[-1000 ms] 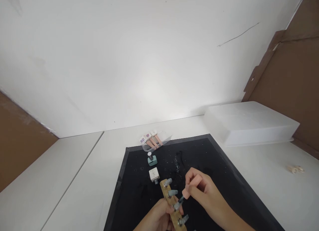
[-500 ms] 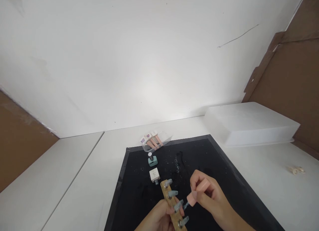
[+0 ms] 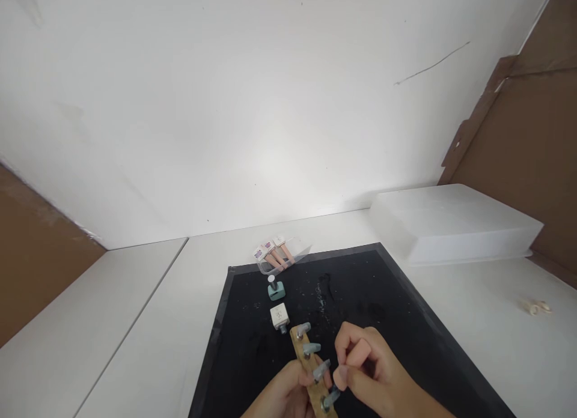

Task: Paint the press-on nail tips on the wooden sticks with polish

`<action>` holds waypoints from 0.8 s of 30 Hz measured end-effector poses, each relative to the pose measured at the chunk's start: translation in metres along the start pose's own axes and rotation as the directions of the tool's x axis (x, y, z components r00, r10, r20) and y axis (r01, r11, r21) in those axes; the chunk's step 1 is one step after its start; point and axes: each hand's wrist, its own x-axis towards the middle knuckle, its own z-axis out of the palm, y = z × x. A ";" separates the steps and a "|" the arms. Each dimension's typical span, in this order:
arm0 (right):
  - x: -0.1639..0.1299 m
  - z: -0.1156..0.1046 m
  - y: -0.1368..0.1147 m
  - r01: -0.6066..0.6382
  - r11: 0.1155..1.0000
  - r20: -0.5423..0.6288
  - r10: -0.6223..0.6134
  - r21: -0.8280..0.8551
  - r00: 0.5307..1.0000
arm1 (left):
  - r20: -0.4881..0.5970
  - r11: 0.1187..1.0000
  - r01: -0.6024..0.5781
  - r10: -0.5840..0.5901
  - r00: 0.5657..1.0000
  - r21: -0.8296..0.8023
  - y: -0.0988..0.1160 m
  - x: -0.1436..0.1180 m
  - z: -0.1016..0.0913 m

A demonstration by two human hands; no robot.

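Note:
My left hand [image 3: 282,395] grips a wooden stick [image 3: 308,366] at the bottom of the view. Several grey-blue nail tips [image 3: 311,348] stand out from its right side. My right hand [image 3: 369,376] pinches a small pink brush cap [image 3: 353,359], and its lower end sits close to the lowest nail tips. Both hands hover over a black mat [image 3: 369,298]. A white square bottle [image 3: 279,315] lies on the mat just beyond the stick's top end.
A teal bottle [image 3: 275,289] stands farther back on the mat. A clear packet with pink nail sticks [image 3: 274,254] lies at the mat's far edge. A white plastic box [image 3: 451,223] sits at the back right. Small pale rings [image 3: 536,307] lie on the white table [image 3: 135,322].
My right hand has moved down and toward me with the pink cap, from the middle nail tips to the lowest ones. The stick in my left hand has barely shifted.

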 end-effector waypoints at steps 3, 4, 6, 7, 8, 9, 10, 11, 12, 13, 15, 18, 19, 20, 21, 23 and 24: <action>0.002 -0.001 -0.001 0.026 1.000 -0.005 -0.026 0.001 1.000 | 0.018 0.999 -0.013 0.013 1.000 0.029 0.001 -0.001 0.001; 0.002 -0.002 -0.001 0.036 0.999 -0.010 -0.035 0.008 0.999 | 0.021 0.999 -0.016 0.015 1.000 0.042 0.001 -0.002 0.001; 0.003 -0.003 0.000 0.051 0.998 -0.019 -0.050 0.038 0.999 | 0.015 0.998 -0.009 0.008 1.000 0.062 0.001 -0.002 -0.002; 0.003 -0.004 0.000 0.053 0.997 -0.017 -0.053 0.060 0.998 | 0.009 0.998 -0.005 0.004 1.000 0.065 0.000 -0.002 -0.003; 0.003 -0.005 0.000 0.054 0.995 -0.012 -0.053 0.084 0.999 | 0.001 0.998 -0.001 0.001 1.000 0.064 -0.001 -0.001 -0.005; 0.003 -0.006 0.000 0.048 0.993 -0.004 -0.048 0.105 0.999 | -0.006 0.998 0.005 -0.004 1.000 0.065 -0.002 0.000 -0.006; 0.002 -0.006 0.000 0.035 0.993 0.009 -0.037 0.116 0.999 | -0.011 0.998 0.010 -0.009 1.000 0.066 -0.003 0.001 -0.008; 0.002 -0.007 0.000 0.018 0.993 0.026 -0.021 0.115 0.999 | -0.016 0.998 0.014 -0.013 1.000 0.066 -0.004 0.003 -0.009; 0.001 -0.007 0.000 0.002 0.995 0.045 -0.006 0.102 0.999 | -0.019 0.997 0.018 -0.017 1.000 0.068 -0.006 0.005 -0.010; 0.000 -0.007 0.000 -0.011 0.997 0.058 0.006 0.076 0.998 | -0.020 0.997 0.019 -0.018 1.000 0.068 -0.006 0.006 -0.011; -0.002 -0.007 0.000 -0.031 1.000 0.062 0.030 0.007 0.998 | -0.015 0.998 0.014 -0.013 1.000 0.054 -0.007 0.009 -0.011; -0.004 -0.005 -0.001 -0.037 0.998 0.027 0.039 -0.059 0.999 | -0.019 1.000 0.006 -0.006 1.000 0.026 -0.008 0.010 -0.011; -0.004 -0.004 -0.001 -0.037 0.997 0.018 0.038 -0.066 0.999 | -0.022 1.000 0.009 -0.009 1.000 0.023 -0.008 0.010 -0.011; -0.004 -0.004 -0.001 -0.034 0.997 0.013 0.035 -0.070 0.999 | -0.024 1.000 0.014 -0.013 1.000 0.023 -0.008 0.010 -0.012; -0.004 -0.003 0.000 -0.029 0.997 0.008 0.029 -0.074 1.000 | -0.025 1.000 0.015 -0.014 1.000 0.024 -0.009 0.010 -0.013; -0.004 -0.003 0.002 -0.018 0.997 0.005 0.019 -0.078 1.000 | -0.016 0.999 0.012 -0.012 1.000 0.033 -0.010 0.012 -0.015; -0.004 -0.003 0.004 -0.018 0.997 0.005 0.019 -0.074 1.000 | -0.012 0.999 0.009 -0.008 1.000 0.039 -0.011 0.012 -0.016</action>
